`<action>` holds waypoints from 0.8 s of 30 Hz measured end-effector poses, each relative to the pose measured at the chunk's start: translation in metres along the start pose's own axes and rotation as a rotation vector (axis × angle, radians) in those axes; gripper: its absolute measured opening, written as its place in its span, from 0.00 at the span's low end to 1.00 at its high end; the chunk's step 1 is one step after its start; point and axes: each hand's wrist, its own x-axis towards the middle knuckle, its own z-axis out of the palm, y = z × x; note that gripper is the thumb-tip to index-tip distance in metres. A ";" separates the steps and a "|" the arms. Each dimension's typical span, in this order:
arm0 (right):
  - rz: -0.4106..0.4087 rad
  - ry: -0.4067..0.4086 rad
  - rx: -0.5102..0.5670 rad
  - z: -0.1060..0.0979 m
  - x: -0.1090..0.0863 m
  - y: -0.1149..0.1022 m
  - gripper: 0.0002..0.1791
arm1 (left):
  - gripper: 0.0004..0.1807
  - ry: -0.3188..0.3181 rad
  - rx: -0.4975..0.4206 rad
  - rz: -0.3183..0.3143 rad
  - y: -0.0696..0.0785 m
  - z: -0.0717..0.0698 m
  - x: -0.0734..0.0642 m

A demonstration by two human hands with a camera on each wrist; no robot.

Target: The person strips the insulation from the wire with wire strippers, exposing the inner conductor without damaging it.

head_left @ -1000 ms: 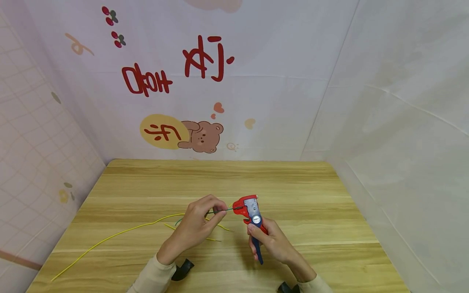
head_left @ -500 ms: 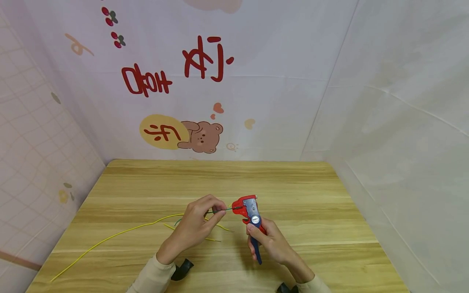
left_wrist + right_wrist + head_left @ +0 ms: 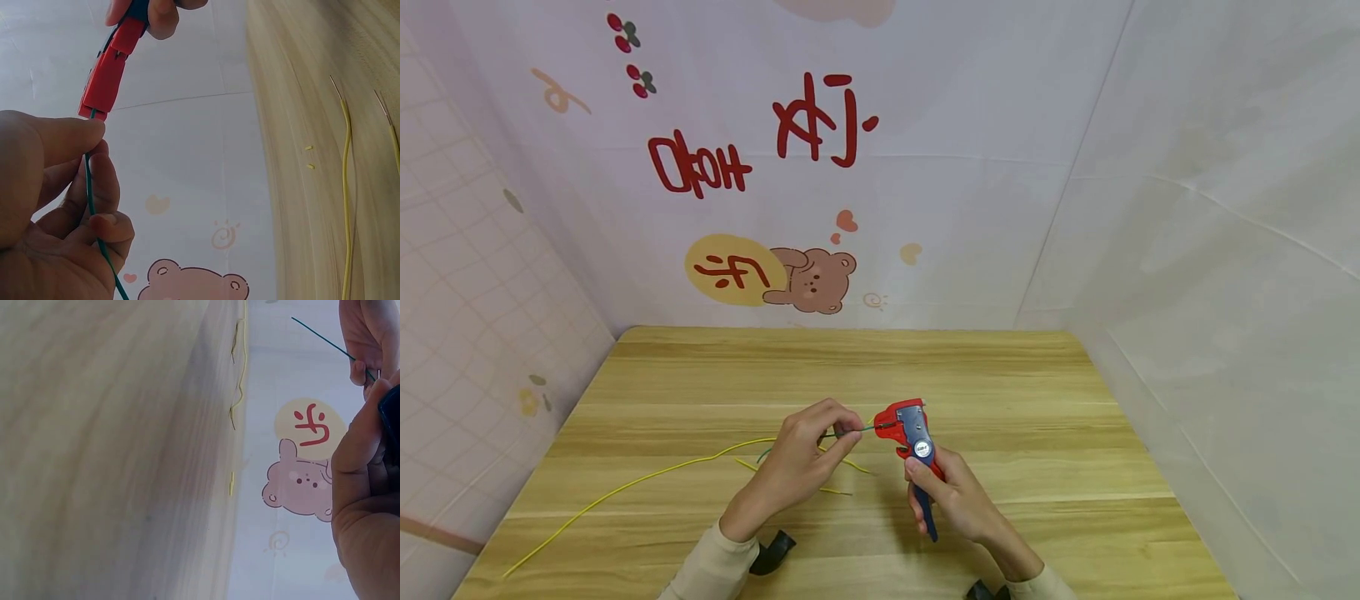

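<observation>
My left hand (image 3: 805,454) pinches a thin green wire (image 3: 89,181) between thumb and fingertips. The wire's far end runs into the red nose of a wire stripper (image 3: 914,425), and its tail hangs past the palm in the left wrist view. My right hand (image 3: 958,496) grips the stripper's blue and red handles, thumb near the round label. The stripper is held above the table, nose toward my left hand. How much wire lies inside the nose is hidden. In the right wrist view only a dark part of the handle shows beside the right hand (image 3: 369,487).
A long yellow wire (image 3: 625,486) curves over the wooden table (image 3: 1037,400) at left. Another yellow wire (image 3: 835,492) lies partly behind my left hand. Bare copper ends show on both. Small yellow scraps (image 3: 310,166) lie nearby. White printed cloth (image 3: 962,208) encloses the table's back and sides.
</observation>
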 end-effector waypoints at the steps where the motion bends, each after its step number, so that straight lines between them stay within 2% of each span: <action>1: 0.000 0.000 -0.002 0.000 0.000 0.000 0.22 | 0.09 0.000 -0.001 -0.001 0.000 0.000 0.000; 24: 0.021 0.015 -0.021 0.000 0.000 -0.001 0.23 | 0.09 0.018 -0.010 0.011 -0.002 0.002 0.000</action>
